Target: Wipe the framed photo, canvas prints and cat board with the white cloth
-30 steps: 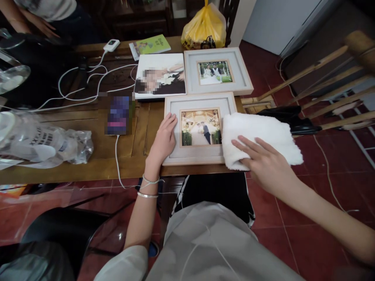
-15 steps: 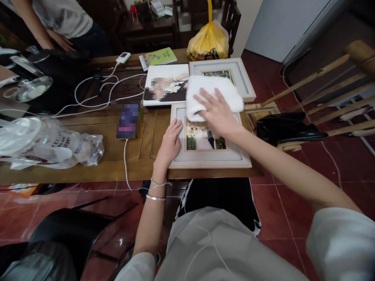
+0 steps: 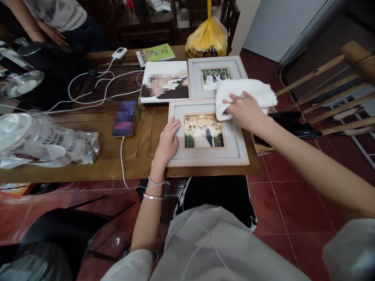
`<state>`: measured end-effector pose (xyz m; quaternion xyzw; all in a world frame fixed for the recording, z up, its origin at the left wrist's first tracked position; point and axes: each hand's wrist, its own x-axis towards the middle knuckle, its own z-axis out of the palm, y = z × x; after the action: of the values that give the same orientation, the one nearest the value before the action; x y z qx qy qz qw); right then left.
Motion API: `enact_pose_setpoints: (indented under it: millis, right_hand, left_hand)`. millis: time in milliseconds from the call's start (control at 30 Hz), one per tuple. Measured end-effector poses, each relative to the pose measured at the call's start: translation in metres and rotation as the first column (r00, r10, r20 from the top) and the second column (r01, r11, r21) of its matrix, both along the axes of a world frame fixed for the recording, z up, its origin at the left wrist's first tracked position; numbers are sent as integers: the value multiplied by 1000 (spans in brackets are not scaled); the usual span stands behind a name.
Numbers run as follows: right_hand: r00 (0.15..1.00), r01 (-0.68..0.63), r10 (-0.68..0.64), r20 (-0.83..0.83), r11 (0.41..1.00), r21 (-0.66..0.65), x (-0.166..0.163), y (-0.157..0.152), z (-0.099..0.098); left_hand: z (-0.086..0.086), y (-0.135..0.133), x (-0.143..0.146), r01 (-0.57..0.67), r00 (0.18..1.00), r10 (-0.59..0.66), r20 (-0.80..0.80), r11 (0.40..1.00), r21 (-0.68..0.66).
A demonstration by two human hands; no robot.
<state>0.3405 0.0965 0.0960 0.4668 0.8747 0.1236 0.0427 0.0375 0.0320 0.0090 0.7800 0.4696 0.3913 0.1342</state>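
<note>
A pale framed photo (image 3: 234, 144) lies at the near edge of the wooden table (image 3: 88, 168). My left hand (image 3: 168, 140) rests flat on the frame's left border, fingers stretched out. My right hand (image 3: 246, 111) presses a folded white cloth (image 3: 252, 91) onto the frame's upper right corner, fingers curled over the cloth. A second framed photo (image 3: 195, 78) lies just behind, partly under the cloth. An unframed photo print (image 3: 165, 95) lies to its left.
A phone (image 3: 124, 119) on a white cable, more white cables (image 3: 88, 86), a plastic bag (image 3: 47, 142), a green booklet (image 3: 155, 52) and a yellow bag (image 3: 206, 35) lie on the table. Another person (image 3: 49, 19) stands at the far left. Wooden chair rails (image 3: 322, 89) stand to the right.
My right hand swept the white cloth from the near frame's right side up across its top, then back right to the upper right corner. My left hand stayed on the frame.
</note>
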Motion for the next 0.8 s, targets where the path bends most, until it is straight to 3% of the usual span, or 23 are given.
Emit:
enact_pose_setpoints:
  millis: [100, 267, 400, 500, 567, 633, 700, 800]
  right_hand:
    - [996, -78, 81, 41, 994, -74, 15, -23, 8]
    - [964, -267, 263, -50, 939, -218, 18, -112, 25]
    - [952, -286, 216, -218, 881, -376, 28, -151, 46]
    - [978, -148, 71, -197, 899, -412, 25, -130, 59]
    - [988, -63, 19, -151, 955, -290, 12, -99, 58]
    - [994, -47, 33, -104, 989, -142, -5, -64, 46]
    - [990, -126, 122, -75, 991, -51, -21, -34, 26]
    - [991, -131, 131, -27, 991, 6, -35, -15, -5]
  left_hand:
    - [1, 0, 1, -15, 1000, 15, 13, 1000, -12]
    - [1, -1, 0, -18, 1000, 18, 2, 999, -36]
    - [0, -1, 0, -7, 1000, 7, -16, 999, -36]
    - [1, -1, 0, -12, 999, 12, -33, 1000, -17]
    - [2, -1, 0, -10, 999, 9, -33, 1000, -18]
    - [3, -2, 0, -9, 999, 8, -31, 1000, -25]
    - [4, -2, 0, -8, 999, 8, -31, 1000, -27]
    - [4, -2, 0, -13, 999, 12, -31, 1000, -19]
